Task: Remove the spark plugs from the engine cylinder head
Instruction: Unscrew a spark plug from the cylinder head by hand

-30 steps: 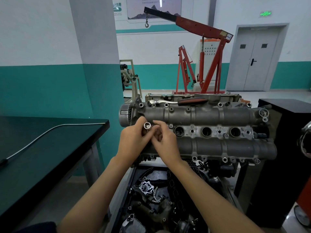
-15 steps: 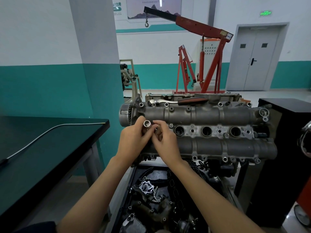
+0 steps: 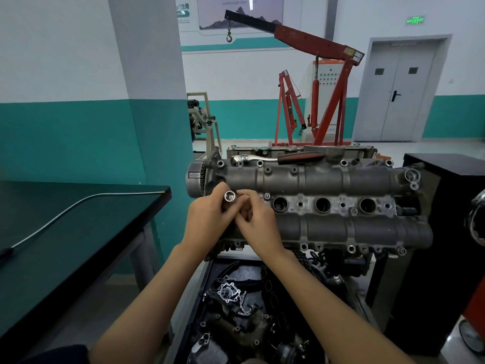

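The bright steel tubular spark plug socket (image 3: 230, 197) was held with its open end tilted toward the camera, above the leftmost end of the grey cast-aluminium engine cylinder head (image 3: 315, 203). The left hand (image 3: 210, 219) gripped the socket barrel with curled fingers and thumb. The right hand (image 3: 258, 219), touching the left, had its fingers curled and pinched at something small just right of the socket; whether that item was a spark plug or part of the tool could not be determined. A pale object showed inside the socket mouth, but its identity was also unclear. To the right of the grip, three round dark plug wells (image 3: 323, 204) lay in a row along the centre of the head; the nearest appeared to contain something at depth, while the other two looked dark, and no plug could be confirmed present or absent in any of them. The well beneath the hands was hidden. Judged from this, work was at the first well, with the remaining wells probably outstanding. Beyond the grip, on the far edge of the head, rested a chrome ratchet wrench with a black-and-red handle (image 3: 278, 157), untouched. Below the grip, a dark tray of loose engine parts (image 3: 236, 306) stood under the engine. Left of the grip stood a black-topped workbench (image 3: 65, 232).
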